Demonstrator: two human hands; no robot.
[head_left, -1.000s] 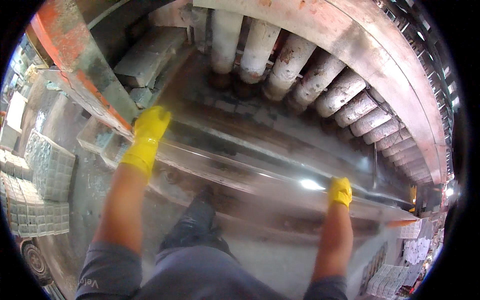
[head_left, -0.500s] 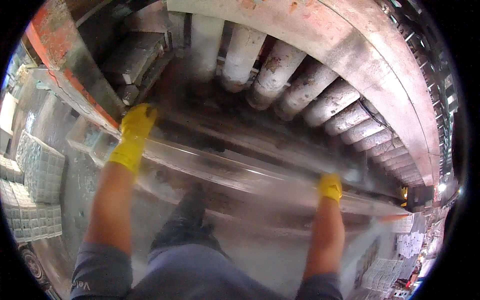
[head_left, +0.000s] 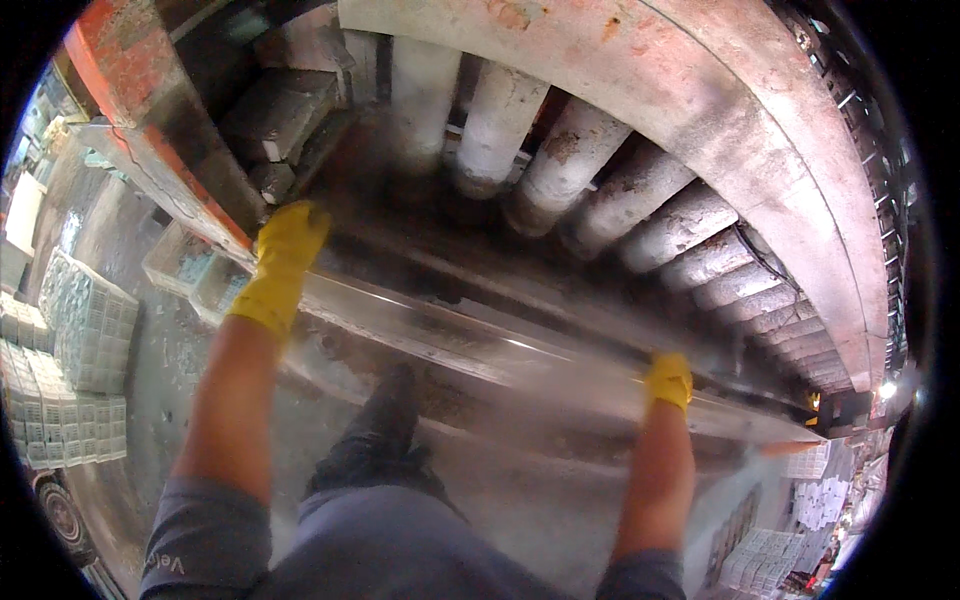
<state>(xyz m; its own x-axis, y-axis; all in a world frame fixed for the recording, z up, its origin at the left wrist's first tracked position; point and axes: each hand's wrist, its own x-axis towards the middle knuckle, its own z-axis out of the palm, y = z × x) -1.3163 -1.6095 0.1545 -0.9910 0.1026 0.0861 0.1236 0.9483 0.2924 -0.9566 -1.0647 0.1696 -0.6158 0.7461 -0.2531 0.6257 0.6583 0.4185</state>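
In a yellow rubber glove, my left hand (head_left: 290, 250) is closed over the edge of a long, shiny metal rail (head_left: 450, 325), near its left end by the orange-edged frame. Farther right, my right hand (head_left: 668, 380), also in a yellow glove, is closed on the same rail. Its fingertips are hidden behind the edge. Beyond the rail lies a dark, wet channel (head_left: 470, 250), part of it blurred. A row of thick, pale, stained pipes (head_left: 565, 160) stands above that channel.
A broad, stained beam (head_left: 680, 75) arches over the pipes. At the left rises an orange-edged metal post (head_left: 140, 85). White crates (head_left: 95, 320) are stacked on the floor at the left, and more pale stacks (head_left: 762, 555) stand at the lower right. A wheel (head_left: 60, 515) shows at lower left.
The machine has shifted slightly right and down in the picture as the view moved. Both hands keep their places on the rail.
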